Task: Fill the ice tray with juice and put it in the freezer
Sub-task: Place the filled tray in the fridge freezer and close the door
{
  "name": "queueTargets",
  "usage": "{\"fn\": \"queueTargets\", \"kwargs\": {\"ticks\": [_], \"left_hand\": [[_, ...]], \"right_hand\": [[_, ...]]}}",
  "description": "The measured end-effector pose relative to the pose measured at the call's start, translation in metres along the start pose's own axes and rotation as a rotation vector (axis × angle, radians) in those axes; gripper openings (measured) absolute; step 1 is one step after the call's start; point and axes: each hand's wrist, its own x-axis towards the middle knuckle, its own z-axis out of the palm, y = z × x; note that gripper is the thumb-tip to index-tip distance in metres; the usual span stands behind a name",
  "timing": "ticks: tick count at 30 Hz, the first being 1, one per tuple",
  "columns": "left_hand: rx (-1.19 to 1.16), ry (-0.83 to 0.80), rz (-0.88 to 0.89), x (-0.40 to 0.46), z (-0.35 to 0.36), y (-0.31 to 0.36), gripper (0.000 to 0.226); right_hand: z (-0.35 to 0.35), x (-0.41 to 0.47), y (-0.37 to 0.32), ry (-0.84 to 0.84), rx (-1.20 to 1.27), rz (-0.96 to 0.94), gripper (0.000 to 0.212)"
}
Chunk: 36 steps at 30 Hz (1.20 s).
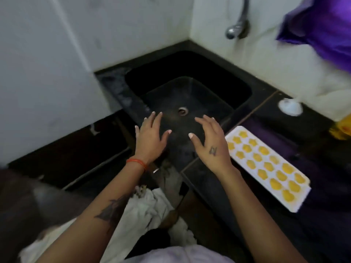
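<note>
Fingers (159,116) of left hand (151,138) and right hand (210,141) are spread open, empty, above the black sink (190,88). White ice tray (266,167), cells filled with yellow juice (275,184), lies on the dark surface (322,205) just right of the right hand.

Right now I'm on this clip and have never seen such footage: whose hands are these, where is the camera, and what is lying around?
There is no machine here. A person wears one wide-angle camera on the head, looking down, so you see their own arms. The left hand, with an orange wrist thread, and the right hand hover open over a black sink; neither holds anything. Right of the sink, on the dark counter, lies a white ice tray whose cells are already filled with orange-yellow juice. A tap sticks out of the wall above, and a small white round object sits further back; blur hides what it is.
</note>
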Motion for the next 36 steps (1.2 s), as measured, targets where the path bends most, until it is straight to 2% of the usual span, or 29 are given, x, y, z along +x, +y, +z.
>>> {"fn": "queueTargets", "kwargs": {"ticks": [3, 7, 11, 15, 19, 22, 28, 36], "left_hand": [[0.042, 0.049, -0.173, -0.055, -0.021, -0.050, 0.066], [0.102, -0.054, -0.411, -0.135, -0.040, -0.119, 0.070], [0.101, -0.213, -0.678, -0.214, -0.053, -0.178, 0.074], [0.071, -0.224, -0.900, -0.301, -0.067, -0.226, 0.074], [0.057, -0.172, -1.046, -0.387, -0.092, -0.266, 0.071], [0.025, -0.126, -1.120, -0.456, -0.118, -0.298, 0.071], [-0.092, 0.176, -1.414, -0.582, -0.168, -0.330, 0.071], [-0.285, 0.739, -1.751, -0.714, -0.185, -0.291, 0.069]], "right_hand": [[0.040, -0.021, -0.041, -0.142, 0.035, -0.176, 0.048], [0.098, -0.064, -0.086, -0.388, 0.049, -0.301, 0.050], [0.154, -0.107, -0.114, -0.770, -0.080, -0.324, 0.061], [0.204, -0.153, -0.146, -1.099, -0.243, -0.408, 0.067], [0.251, -0.203, -0.191, -1.247, -0.364, -0.553, 0.069], [0.281, -0.249, -0.234, -1.326, -0.394, -0.591, 0.069], [0.326, -0.343, -0.327, -1.462, -0.432, -0.881, 0.069], [0.345, -0.463, -0.458, -1.620, -0.339, -1.402, 0.074]]}}
